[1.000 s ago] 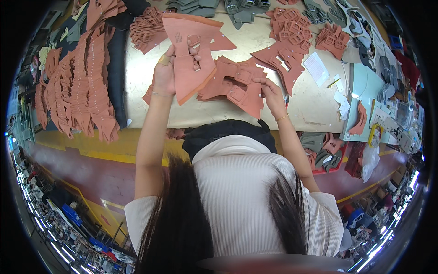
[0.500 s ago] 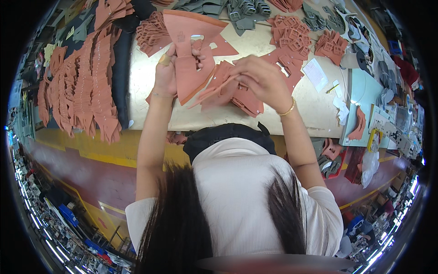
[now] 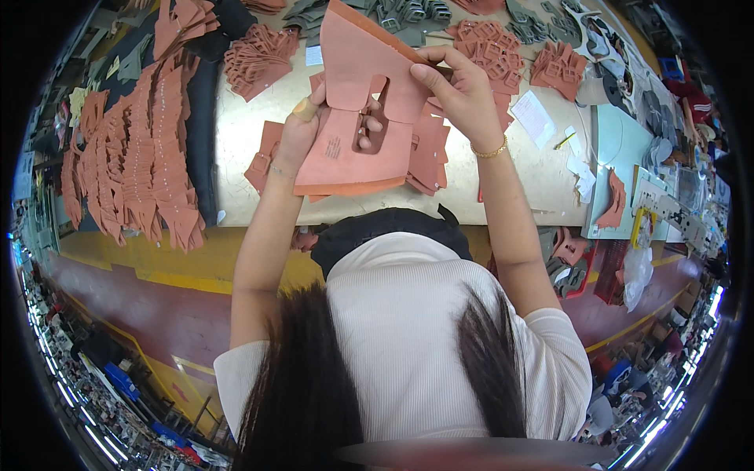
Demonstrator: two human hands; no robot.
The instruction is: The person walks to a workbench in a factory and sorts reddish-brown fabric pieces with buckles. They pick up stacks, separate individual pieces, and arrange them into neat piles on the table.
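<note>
Over the table I hold up a salmon-coloured leather-like panel (image 3: 355,55) with slanted ends and a cutout in the middle. My left hand (image 3: 301,135) is closed on its left side from behind, a tan wrap round the thumb, and its fingertips show through the cutout. At the panel's upper right edge, my right hand (image 3: 465,90) pinches it between thumb and fingers. Partly hidden behind the panel lies a stack of matching salmon pieces (image 3: 428,157). More flat salmon pieces (image 3: 263,161) rest beside my left wrist.
Long rows of overlapping salmon pieces (image 3: 161,149) lie on a dark surface at the left. Bundles with buckles (image 3: 488,51) and grey pieces (image 3: 412,11) sit along the far side. A paper sheet (image 3: 534,119) and a pale green board (image 3: 616,149) are to the right.
The panel has turned and moved right, with its printed half now toward me. My right hand has left the loose pieces lower down and moved up to grip the panel's edge.
</note>
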